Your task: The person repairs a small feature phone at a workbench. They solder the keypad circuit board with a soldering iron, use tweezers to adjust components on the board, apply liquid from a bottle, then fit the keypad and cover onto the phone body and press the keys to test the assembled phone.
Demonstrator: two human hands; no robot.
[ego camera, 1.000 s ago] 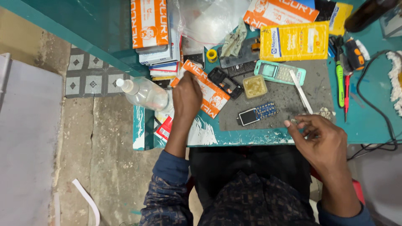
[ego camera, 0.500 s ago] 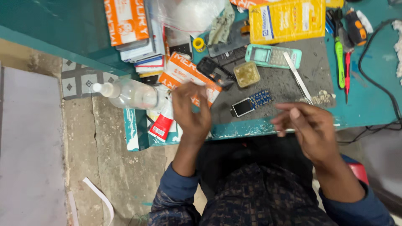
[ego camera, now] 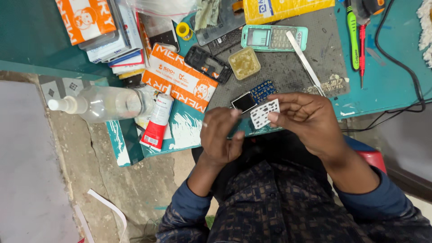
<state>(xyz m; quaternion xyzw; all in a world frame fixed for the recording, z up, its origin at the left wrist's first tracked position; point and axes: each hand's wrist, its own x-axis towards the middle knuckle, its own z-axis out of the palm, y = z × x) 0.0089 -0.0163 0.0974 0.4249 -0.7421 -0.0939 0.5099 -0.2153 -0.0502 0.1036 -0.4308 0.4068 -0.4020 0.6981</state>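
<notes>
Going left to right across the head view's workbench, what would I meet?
Clear plastic bottle → red-and-white tube → left hand → small white perforated keypad sheet → right hand → green-handled screwdriver.

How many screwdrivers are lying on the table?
2, side by side at the table's right: a green screwdriver and a thinner red screwdriver just right of it. Clutter may hide others.

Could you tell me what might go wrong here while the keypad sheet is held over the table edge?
The white keypad sheet is pinched only by the right hand fingertips, with the left hand beside it; it could slip to the floor. The phone board lies near the table edge and could be knocked off.
</notes>
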